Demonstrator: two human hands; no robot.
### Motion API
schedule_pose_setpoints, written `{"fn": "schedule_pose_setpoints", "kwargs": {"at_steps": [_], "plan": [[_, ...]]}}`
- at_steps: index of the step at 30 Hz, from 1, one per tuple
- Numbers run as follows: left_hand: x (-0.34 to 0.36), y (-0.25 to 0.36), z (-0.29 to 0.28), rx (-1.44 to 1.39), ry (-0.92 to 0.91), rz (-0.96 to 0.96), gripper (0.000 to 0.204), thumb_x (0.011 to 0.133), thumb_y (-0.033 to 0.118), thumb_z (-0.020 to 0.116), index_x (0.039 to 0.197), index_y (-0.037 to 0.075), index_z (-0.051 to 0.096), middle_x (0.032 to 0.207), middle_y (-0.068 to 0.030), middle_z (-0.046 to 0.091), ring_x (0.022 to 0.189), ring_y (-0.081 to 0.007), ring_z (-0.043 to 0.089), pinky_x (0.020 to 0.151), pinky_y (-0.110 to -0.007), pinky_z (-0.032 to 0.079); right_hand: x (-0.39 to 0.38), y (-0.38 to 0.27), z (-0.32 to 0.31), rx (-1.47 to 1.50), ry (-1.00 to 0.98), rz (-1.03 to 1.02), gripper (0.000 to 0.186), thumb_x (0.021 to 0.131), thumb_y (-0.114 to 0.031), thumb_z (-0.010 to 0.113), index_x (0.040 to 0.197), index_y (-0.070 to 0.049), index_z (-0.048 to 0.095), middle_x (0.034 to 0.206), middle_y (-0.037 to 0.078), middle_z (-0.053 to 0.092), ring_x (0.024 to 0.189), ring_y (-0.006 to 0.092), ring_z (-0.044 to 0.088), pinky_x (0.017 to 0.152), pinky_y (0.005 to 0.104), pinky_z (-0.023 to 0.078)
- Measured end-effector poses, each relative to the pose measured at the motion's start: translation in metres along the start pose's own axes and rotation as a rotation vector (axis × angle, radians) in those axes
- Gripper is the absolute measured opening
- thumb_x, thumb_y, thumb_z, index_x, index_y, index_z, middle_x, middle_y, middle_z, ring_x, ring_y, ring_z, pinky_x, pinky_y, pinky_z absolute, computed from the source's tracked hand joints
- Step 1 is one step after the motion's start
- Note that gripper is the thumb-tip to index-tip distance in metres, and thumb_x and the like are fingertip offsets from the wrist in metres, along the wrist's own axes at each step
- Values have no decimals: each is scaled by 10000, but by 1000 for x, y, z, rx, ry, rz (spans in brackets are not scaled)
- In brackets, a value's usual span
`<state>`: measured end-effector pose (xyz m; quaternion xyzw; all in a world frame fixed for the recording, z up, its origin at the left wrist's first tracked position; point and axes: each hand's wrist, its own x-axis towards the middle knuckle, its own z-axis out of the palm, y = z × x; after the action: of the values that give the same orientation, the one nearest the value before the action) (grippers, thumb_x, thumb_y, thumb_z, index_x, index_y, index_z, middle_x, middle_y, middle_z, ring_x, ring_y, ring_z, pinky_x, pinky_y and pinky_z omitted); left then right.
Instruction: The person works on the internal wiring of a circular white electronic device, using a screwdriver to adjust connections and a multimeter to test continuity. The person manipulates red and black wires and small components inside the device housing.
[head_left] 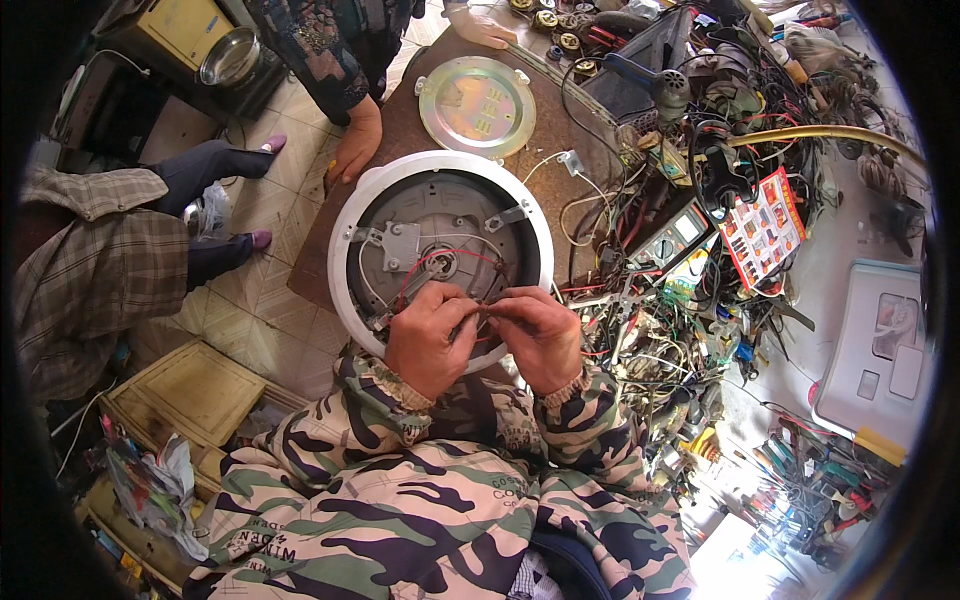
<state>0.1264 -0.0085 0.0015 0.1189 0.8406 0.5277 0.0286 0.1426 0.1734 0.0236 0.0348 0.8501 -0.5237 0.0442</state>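
A round appliance housing (541, 240) with a white rim lies with its dark inside facing up. Within it are a grey metal base (410, 200), metal brackets, and red and white wires. My left hand (432, 338) is over the near part of the housing, its thumb and fingers pinched together. Close beside it, my right hand (536, 335) is pinched too, and the fingertips of both nearly meet on a thin wire. The wire's ends are hidden by my fingers. A red wire (455, 252) arches across the base just beyond my hands.
A round metal cover (478, 107) lies beyond the housing on the brown table (590, 150). Another person's hand (358, 140) rests at the table's left edge. Tangled cables, a multimeter (675, 235) and a soldering station's handle-like black tool (712, 165) crowd the right side.
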Motion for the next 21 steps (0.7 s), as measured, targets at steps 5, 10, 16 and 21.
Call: {"fn": "schedule_pose_setpoints", "kwargs": {"at_steps": [5, 10, 16, 21], "plan": [[0, 1, -1, -2, -5, 6, 169, 865, 57, 765, 1030, 20, 764, 1039, -170, 693, 848, -350, 728, 699, -436, 595, 0, 1, 2, 5, -17, 44, 166, 829, 24, 759, 995, 11, 756, 979, 150, 740, 864, 290, 756, 742, 338, 586], [-1, 4, 0, 3, -12, -22, 183, 818, 20, 749, 1000, 38, 741, 1014, -131, 677, 862, -333, 715, 746, -399, 588, 1, 0, 1, 58, -44, 70, 160, 833, 27, 752, 992, 10, 758, 967, 154, 738, 853, 282, 756, 730, 338, 584], [-1, 3, 1, 38, -20, 5, 183, 824, 19, 737, 1006, 39, 735, 1028, -130, 675, 854, -334, 713, 740, -402, 589, 4, 3, -2, 50, -125, 110, 143, 863, 98, 727, 996, 50, 753, 982, 106, 724, 845, 160, 722, 758, 281, 590], [0, 1, 2, 20, -8, 13, 176, 819, 22, 740, 994, 38, 731, 1031, -128, 674, 854, -334, 712, 738, -403, 589, 7, 6, -5, 107, -166, 128, 152, 863, 105, 714, 999, 48, 751, 973, 96, 711, 857, 154, 717, 758, 289, 592]]}}
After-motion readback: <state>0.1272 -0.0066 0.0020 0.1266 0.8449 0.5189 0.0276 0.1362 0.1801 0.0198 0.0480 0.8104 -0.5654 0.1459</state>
